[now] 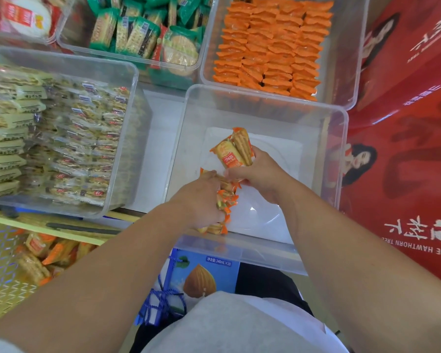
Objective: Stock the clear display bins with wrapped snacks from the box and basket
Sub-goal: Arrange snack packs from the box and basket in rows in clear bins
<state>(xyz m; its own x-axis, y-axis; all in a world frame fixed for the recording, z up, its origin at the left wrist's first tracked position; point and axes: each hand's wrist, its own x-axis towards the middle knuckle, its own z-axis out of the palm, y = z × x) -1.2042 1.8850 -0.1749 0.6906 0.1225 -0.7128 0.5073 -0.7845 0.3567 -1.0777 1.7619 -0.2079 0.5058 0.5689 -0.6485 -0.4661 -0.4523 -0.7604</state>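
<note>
Snacks (40, 247) in orange wrappers lie loose in the basket (0, 284) at my lower left. Above it the pale bin (134, 80) is packed full. My left hand (201, 197) is clenched round a bunch (225, 203) of the same orange snacks, held low inside the near wall of the empty bin (290, 154). My right hand (261, 174), just beside the left, has its fingers (261, 155) curled round the lower ends of a few packets (236, 150) that stand upright out of the grip. Nothing lies on this bin's floor, so I judge I am at the very start of filling it, sorting a handful before laying it down. The next move calls for setting the packets on edge against a wall, in tight rows like those in the orange bin (346, 72) behind, then letting go and reaching back to the basket. Slick wrappers could slip from my crowded left grip. At far right stands a red box (405, 110).
</note>
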